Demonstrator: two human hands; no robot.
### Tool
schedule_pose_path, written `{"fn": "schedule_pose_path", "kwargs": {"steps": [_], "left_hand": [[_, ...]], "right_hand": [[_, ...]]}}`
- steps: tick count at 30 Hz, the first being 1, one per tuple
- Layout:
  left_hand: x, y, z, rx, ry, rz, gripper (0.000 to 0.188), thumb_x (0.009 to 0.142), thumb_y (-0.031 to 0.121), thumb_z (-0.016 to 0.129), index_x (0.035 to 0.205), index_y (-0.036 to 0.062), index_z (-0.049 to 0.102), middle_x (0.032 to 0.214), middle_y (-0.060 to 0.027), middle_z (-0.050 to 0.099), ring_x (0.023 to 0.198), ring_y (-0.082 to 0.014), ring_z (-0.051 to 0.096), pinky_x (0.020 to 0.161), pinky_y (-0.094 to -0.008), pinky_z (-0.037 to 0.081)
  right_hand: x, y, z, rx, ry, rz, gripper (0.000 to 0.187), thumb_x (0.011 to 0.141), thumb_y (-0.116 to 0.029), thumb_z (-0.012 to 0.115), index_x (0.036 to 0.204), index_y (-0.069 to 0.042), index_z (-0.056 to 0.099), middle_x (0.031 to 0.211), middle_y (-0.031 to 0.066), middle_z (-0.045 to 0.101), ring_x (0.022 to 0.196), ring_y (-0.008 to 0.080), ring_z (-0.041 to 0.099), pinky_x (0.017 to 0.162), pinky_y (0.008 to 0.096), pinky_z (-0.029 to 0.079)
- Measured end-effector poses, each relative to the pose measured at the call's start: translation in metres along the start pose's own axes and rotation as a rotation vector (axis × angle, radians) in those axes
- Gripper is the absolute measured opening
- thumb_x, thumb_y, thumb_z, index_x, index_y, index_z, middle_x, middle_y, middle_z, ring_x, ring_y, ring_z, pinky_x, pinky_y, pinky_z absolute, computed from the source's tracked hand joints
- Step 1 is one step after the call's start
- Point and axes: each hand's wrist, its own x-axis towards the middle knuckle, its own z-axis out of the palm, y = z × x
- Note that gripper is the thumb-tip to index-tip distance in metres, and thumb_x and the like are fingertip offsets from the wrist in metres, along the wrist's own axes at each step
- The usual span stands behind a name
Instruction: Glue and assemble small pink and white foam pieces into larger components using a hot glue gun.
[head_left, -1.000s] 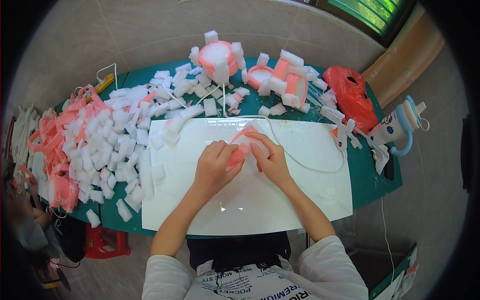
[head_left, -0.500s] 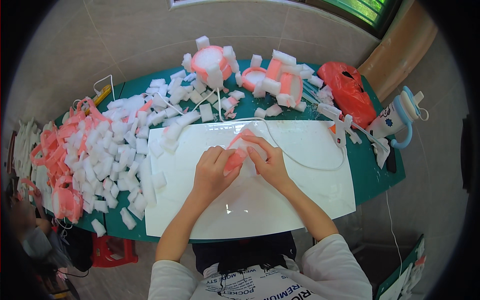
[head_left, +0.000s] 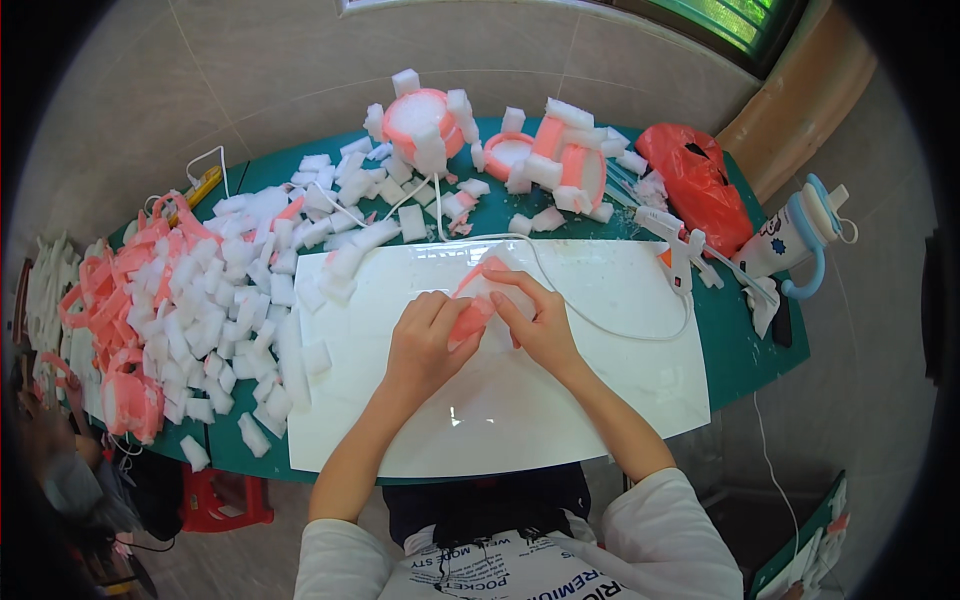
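Over the middle of a glossy white board, both my hands hold a pink and white foam piece [head_left: 470,320]. My left hand [head_left: 422,345] is closed, its thumb and fingers pinching the pink part from the left. On the other side, my right hand [head_left: 543,325] grips the piece with index finger and thumb, the index fingertip near its upper pink edge. My fingers cover much of the piece, so its full shape is hidden. Behind my hands lies a white cable [head_left: 600,322], which loops over the white board [head_left: 600,400] to a white glue gun [head_left: 680,255].
White foam blocks [head_left: 215,315] are heaped at the left beside pink foam pieces [head_left: 130,390]. Pink rings with foam blocks [head_left: 430,125] stand at the back. A red plastic bag [head_left: 690,175] and a tumbler [head_left: 785,240] stand at the right. Another person [head_left: 70,480] is at far left.
My hands keep nearly the same hold on the foam piece. The hanging white cable at the lower right has shifted a little to the left.
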Motion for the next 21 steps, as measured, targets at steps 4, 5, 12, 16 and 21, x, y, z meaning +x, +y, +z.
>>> {"fn": "schedule_pose_path", "kwargs": {"steps": [4, 5, 12, 16, 21], "left_hand": [[-0.0005, -0.0008, 0.0005, -0.001, 0.007, 0.011, 0.034, 0.059, 0.005, 0.074, 0.090, 0.0040, 0.060, 0.076, -0.0078, 0.052, 0.070, -0.0236, 0.053, 0.060, -0.0320, 0.044], [-0.0005, -0.0008, 0.0004, 0.003, 0.008, 0.015, 0.034, 0.059, 0.005, 0.074, 0.090, 0.0040, 0.060, 0.076, -0.0078, 0.052, 0.069, -0.0237, 0.053, 0.060, -0.0320, 0.044], [-0.0008, -0.0004, 0.0015, -0.002, -0.006, 0.004, 0.032, 0.059, 0.007, 0.073, 0.088, 0.0036, 0.060, 0.077, -0.0082, 0.052, 0.072, -0.0249, 0.053, 0.063, -0.0331, 0.044], [-0.0003, 0.0013, 0.0004, -0.002, -0.013, -0.005, 0.032, 0.060, 0.006, 0.073, 0.089, 0.0039, 0.059, 0.076, -0.0078, 0.052, 0.071, -0.0246, 0.053, 0.063, -0.0328, 0.044], [0.0006, 0.0017, 0.0016, 0.000, -0.014, 0.005, 0.033, 0.060, 0.006, 0.073, 0.090, 0.0044, 0.059, 0.075, -0.0075, 0.051, 0.071, -0.0243, 0.053, 0.062, -0.0327, 0.044]], "right_hand": [[-0.0002, -0.0067, -0.0031, -0.011, -0.051, 0.154, 0.025, 0.082, -0.016, 0.059, 0.106, -0.008, 0.061, 0.088, 0.0115, 0.067, 0.061, 0.0159, 0.060, 0.059, 0.0238, 0.045], [0.0000, -0.0075, -0.0031, -0.006, -0.056, 0.169, 0.025, 0.082, -0.016, 0.059, 0.106, -0.008, 0.061, 0.090, 0.0117, 0.067, 0.067, 0.0177, 0.062, 0.063, 0.0244, 0.046], [0.0000, -0.0027, -0.0015, -0.002, -0.028, 0.052, 0.025, 0.083, -0.015, 0.058, 0.106, -0.007, 0.061, 0.096, 0.0119, 0.066, 0.081, 0.0228, 0.065, 0.074, 0.0265, 0.047], [0.0005, -0.0013, -0.0019, 0.005, -0.023, 0.027, 0.024, 0.083, -0.015, 0.058, 0.105, -0.007, 0.061, 0.096, 0.0120, 0.066, 0.082, 0.0236, 0.065, 0.075, 0.0273, 0.047], [0.0005, -0.0032, -0.0036, 0.030, -0.030, 0.066, 0.024, 0.083, -0.016, 0.058, 0.104, -0.006, 0.061, 0.093, 0.0119, 0.066, 0.082, 0.0237, 0.064, 0.075, 0.0276, 0.046]]}}
